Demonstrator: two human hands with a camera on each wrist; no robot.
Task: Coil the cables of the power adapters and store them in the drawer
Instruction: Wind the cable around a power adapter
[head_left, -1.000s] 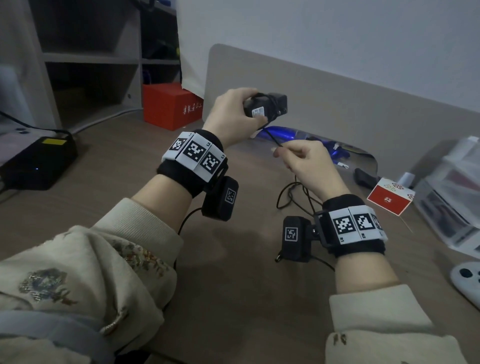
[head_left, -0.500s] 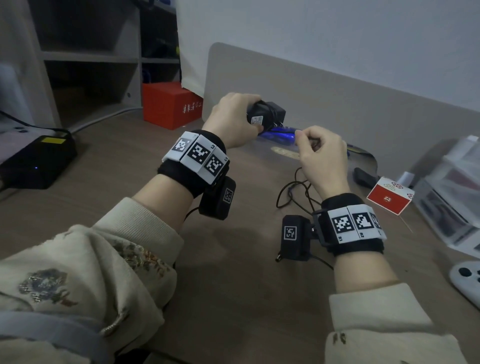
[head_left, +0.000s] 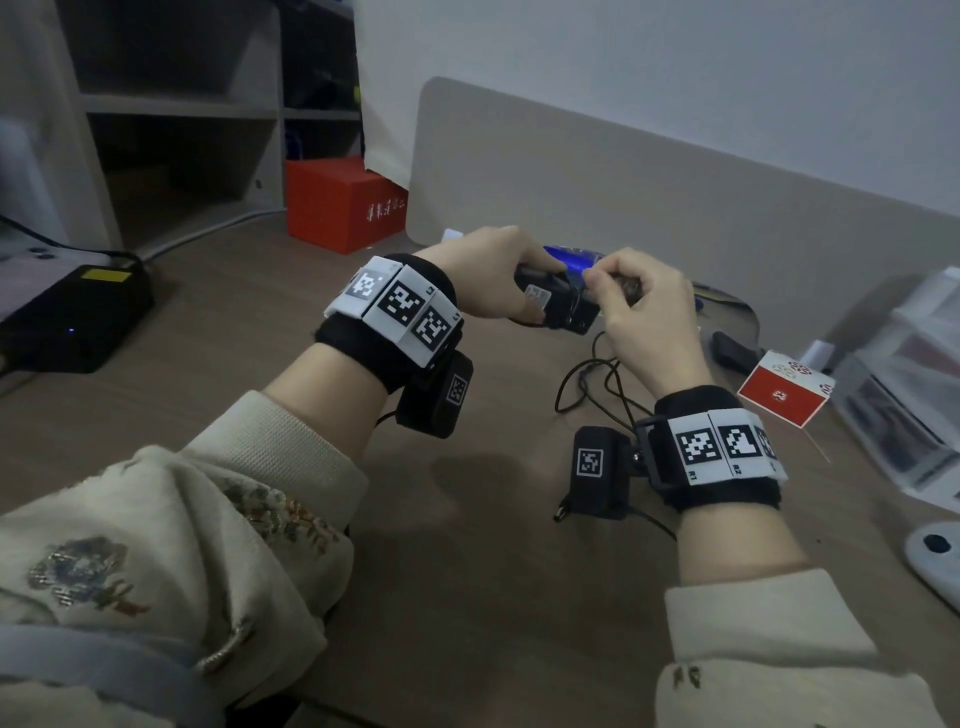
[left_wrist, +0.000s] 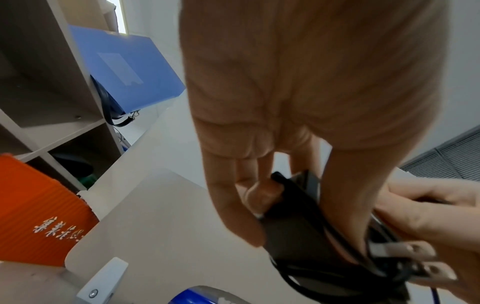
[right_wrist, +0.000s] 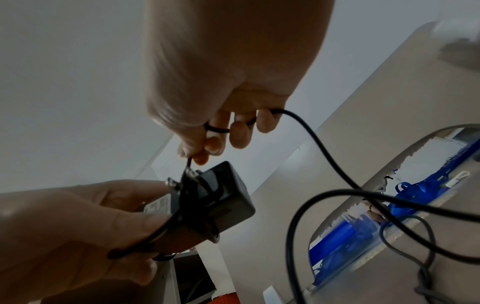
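My left hand (head_left: 488, 278) grips a black power adapter (head_left: 563, 309) above the desk, fingers and thumb curled round its body (left_wrist: 293, 226). A turn of thin black cable crosses the adapter (right_wrist: 221, 201) beside its metal prongs (left_wrist: 405, 257). My right hand (head_left: 639, 306) sits close against the adapter's right side and pinches the cable (right_wrist: 306, 123) between thumb and fingertips, just above the prongs. The rest of the cable (head_left: 587, 379) hangs from that hand in loose loops onto the desk. No drawer shows in any view.
A grey desk divider (head_left: 675, 171) stands behind the hands, with a blue object (head_left: 569, 257) at its base. A red box (head_left: 345, 200) and shelves are at back left, a black device (head_left: 72, 312) at left, a red-white carton (head_left: 784, 389) and clear trays (head_left: 904, 384) at right.
Both hands have come lower and closer together. My right hand carried the cable from below the adapter up and over to its prong end, laying cable round the body.
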